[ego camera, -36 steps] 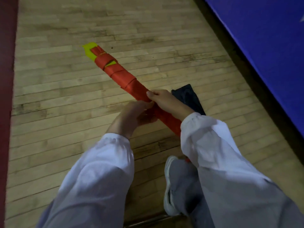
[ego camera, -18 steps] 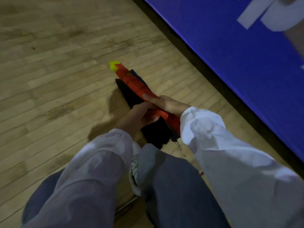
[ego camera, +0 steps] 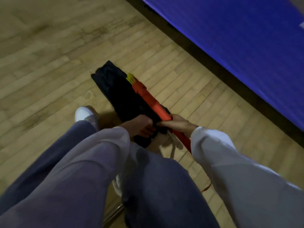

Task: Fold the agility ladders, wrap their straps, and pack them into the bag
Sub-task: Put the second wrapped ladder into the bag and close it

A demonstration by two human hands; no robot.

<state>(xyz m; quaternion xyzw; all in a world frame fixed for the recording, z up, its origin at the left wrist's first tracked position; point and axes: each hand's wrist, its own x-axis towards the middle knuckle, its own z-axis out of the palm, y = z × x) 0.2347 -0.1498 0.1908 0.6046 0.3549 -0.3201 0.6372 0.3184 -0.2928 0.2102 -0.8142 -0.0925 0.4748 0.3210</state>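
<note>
Roughly centre: folded ladder bundle (ego camera: 148,98), red strap wound round it, yellow rung ends (ego camera: 130,78) sticking out at the far tip. It slants along the right edge of the black bag (ego camera: 118,89), which lies on the wooden floor (ego camera: 49,63). Right hand (ego camera: 178,123) wrapped round the bundle's near part. Left hand (ego camera: 139,125) just beside it, fingers curled into the bag's near end, gripping dark fabric. White shoe (ego camera: 83,113) left of the bag. Blue padded panel (ego camera: 238,38) upper right.
</note>
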